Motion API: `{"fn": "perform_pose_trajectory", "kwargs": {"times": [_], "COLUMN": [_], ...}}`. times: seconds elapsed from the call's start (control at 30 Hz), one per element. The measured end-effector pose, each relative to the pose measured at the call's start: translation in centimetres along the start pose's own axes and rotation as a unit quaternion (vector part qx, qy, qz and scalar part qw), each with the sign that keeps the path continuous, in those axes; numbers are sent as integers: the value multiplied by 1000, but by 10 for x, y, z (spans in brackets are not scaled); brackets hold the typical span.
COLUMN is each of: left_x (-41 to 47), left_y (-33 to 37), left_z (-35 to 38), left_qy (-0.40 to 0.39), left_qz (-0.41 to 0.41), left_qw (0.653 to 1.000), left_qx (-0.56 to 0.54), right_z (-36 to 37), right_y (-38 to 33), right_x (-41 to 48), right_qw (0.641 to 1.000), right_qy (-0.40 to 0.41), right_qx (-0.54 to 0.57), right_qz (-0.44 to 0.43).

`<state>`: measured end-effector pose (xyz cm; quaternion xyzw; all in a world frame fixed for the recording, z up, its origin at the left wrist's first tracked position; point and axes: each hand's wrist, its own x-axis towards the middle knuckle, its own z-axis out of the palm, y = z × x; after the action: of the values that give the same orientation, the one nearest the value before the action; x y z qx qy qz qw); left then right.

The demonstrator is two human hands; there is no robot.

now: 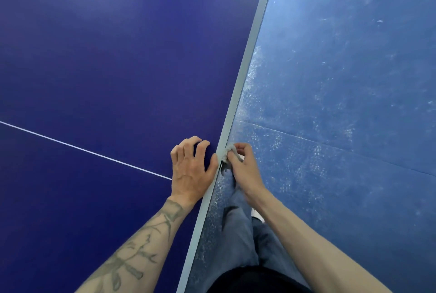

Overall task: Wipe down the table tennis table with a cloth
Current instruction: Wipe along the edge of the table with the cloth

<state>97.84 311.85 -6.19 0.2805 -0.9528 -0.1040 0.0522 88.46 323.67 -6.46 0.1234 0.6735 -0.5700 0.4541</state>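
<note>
The dark blue table tennis table fills the left of the head view, with a thin white centre line crossing it. Its pale grey edge band runs diagonally from top right to bottom middle. My left hand rests on the tabletop just inside the edge, fingers bent with the tips pressing down. My right hand pinches a small bunched grey cloth against the side of the edge band. Most of the cloth is hidden under the fingers.
Right of the table edge lies the lighter blue floor, scuffed with white marks. My legs in grey trousers stand close against the edge below my hands.
</note>
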Motion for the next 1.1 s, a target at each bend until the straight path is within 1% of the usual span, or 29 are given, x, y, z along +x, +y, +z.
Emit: {"fn": "perform_pose_trajectory", "kwargs": {"times": [0.13, 0.2, 0.27, 0.37, 0.47, 0.53, 0.7, 0.8, 0.93, 1.0, 1.1], "left_x": [82, 126, 170, 234, 281, 292, 293, 294, 296, 297, 295], "left_y": [12, 22, 33, 49, 58, 59, 53, 55, 55, 55, 54], "left_z": [4, 8, 14, 22, 32, 39, 49, 47, 46, 47, 49], "left_qy": [21, 34, 47, 55, 34, 23, 62, 57, 49, 48, 47], "left_qz": [25, 35, 46, 56, 54, 58, 69, 64, 64, 58, 58], "left_qw": [999, 998, 997, 996, 998, 998, 996, 996, 997, 997, 997], "left_qx": [-32, -41, -45, -42, -19, 1, 1, -1, 2, 6, 4], "right_z": [-3, -3, -2, -2, -6, -9, -14, -14, -23, -26, -29], "right_y": [-76, -98, -99, -81, -80, -99, -163, -161, -141, -156, -203], "right_x": [60, 80, 82, 62, 57, 78, 146, 143, 123, 140, 186], "right_qw": [997, 994, 994, 997, 998, 997, 990, 993, 998, 998, 994], "right_qy": [56, 70, 74, 62, 38, 40, 84, 76, 38, 38, 64], "right_qx": [45, 65, 68, 48, 37, 54, 87, 74, 27, 26, 50], "right_qz": [-40, -58, -49, -18, -18, -30, -74, -55, -32, -37, -73]}}
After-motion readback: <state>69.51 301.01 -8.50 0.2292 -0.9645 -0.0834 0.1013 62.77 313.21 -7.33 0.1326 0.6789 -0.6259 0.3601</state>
